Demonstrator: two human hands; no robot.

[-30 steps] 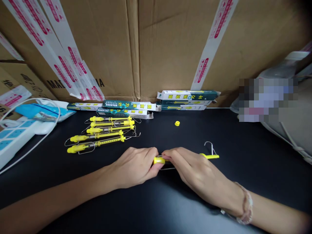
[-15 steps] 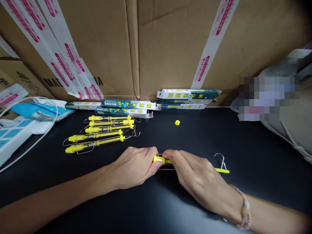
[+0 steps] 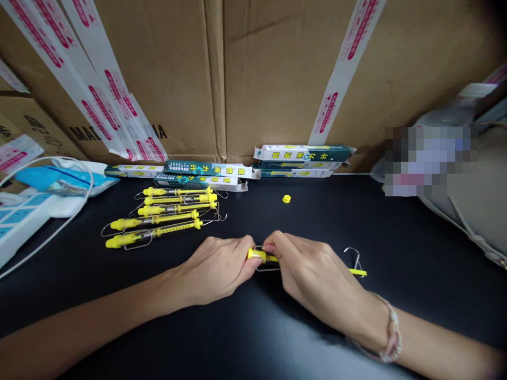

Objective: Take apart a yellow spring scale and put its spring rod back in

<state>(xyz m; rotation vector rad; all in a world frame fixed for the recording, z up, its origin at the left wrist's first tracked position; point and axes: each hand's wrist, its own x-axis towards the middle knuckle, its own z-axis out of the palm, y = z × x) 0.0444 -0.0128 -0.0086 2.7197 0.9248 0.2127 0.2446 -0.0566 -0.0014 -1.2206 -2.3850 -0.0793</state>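
Between my hands lies a yellow spring scale (image 3: pixel 257 255), held level a little above or on the dark table; I cannot tell which. My left hand (image 3: pixel 222 272) is closed, thumb and fingers pinching the scale's yellow end. Fingers of my right hand (image 3: pixel 312 274) grip the tube and wire loop just beside it, and cover much of the body. Past the right hand the yellow rod and metal hook (image 3: pixel 352 259) stick out. A small yellow cap (image 3: pixel 286 199) sits apart on the table beyond my hands.
Several more yellow spring scales (image 3: pixel 158 231) lie in a row at left. Flat printed boxes (image 3: pixel 209 169) are stacked against a large carton (image 3: pixel 166 68). A white power strip (image 3: pixel 24 221) with a cable stands far left; a clear bottle (image 3: pixel 447 119) and a beige bag (image 3: pixel 481 206) are at right.
My right hand has shifted slightly left and turned at the wrist, its knuckles higher. The scale's hook end has moved a little left with it. My left hand keeps its pinch.
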